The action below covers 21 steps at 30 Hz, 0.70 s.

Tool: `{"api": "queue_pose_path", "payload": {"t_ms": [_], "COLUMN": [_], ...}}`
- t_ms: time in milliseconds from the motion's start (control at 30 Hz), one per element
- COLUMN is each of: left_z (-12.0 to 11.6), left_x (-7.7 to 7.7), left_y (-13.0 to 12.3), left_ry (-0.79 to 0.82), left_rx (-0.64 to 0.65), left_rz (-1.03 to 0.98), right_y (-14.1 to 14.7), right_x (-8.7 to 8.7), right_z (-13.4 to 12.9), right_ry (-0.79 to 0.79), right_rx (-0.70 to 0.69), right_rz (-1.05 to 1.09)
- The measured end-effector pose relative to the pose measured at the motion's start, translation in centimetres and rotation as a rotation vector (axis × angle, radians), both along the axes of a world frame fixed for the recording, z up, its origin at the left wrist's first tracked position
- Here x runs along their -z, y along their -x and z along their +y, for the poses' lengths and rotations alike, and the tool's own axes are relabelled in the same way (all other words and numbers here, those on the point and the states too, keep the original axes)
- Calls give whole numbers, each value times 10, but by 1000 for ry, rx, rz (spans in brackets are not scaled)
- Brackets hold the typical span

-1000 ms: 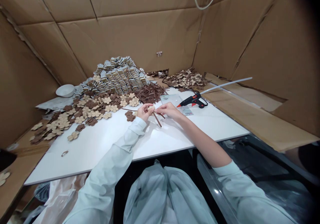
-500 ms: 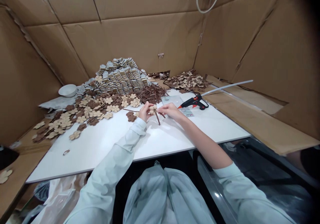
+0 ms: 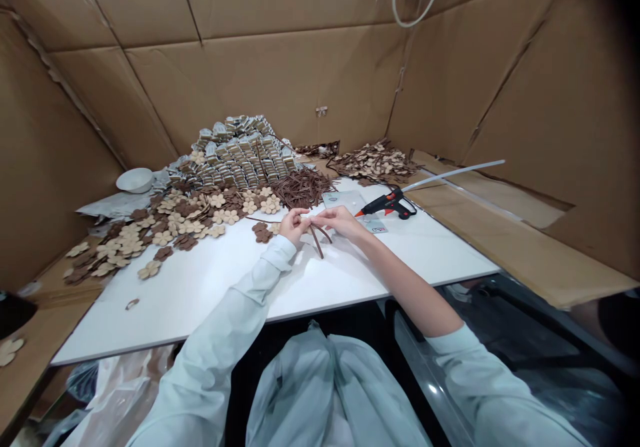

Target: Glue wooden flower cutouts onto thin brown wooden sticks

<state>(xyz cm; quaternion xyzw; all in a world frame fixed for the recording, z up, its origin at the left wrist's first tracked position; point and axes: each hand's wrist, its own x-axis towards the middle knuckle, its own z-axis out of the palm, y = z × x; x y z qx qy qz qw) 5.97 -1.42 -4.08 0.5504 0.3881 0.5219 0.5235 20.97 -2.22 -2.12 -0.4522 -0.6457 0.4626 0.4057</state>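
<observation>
My left hand (image 3: 294, 226) and my right hand (image 3: 338, 220) meet above the middle of the white board (image 3: 220, 287), fingertips together. From between them hang brown strips (image 3: 317, 242), spread apart at their lower ends. The fingers of my right hand pinch these strips near the top. My left hand is closed at the same spot, and what it grips is hidden by its fingers. Just left of my left hand lie a dark brown flower (image 3: 262, 232) and a beige one. The black and orange glue gun (image 3: 388, 203) rests right of my right hand.
Beige and brown flowers (image 3: 130, 240) cover the board's left side. Behind are stacked small packets (image 3: 250, 157), a heap of brown strips (image 3: 303, 188) and another flower pile (image 3: 375, 160). A white bowl (image 3: 135, 180) stands at the back left. Cardboard walls (image 3: 300, 74) enclose the table.
The beige flower seen between my hands is now hidden behind the fingers. My fingertips have come closer together, and the hanging strips have shifted slightly right and lower.
</observation>
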Motion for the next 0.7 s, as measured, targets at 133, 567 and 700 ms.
{"api": "queue_pose_path", "payload": {"t_ms": [133, 567, 700], "left_z": [1, 2, 0], "left_x": [4, 6, 8], "left_y": [-1, -3, -4], "left_ry": [-26, 5, -13], "left_rx": [-7, -35, -25], "left_rz": [29, 33, 85], "right_y": [-5, -8, -8], "right_x": [4, -1, -2], "right_z": [7, 11, 10], "right_ry": [-3, -198, -176], "right_rx": [154, 428, 410], "right_rz": [-23, 254, 244]}}
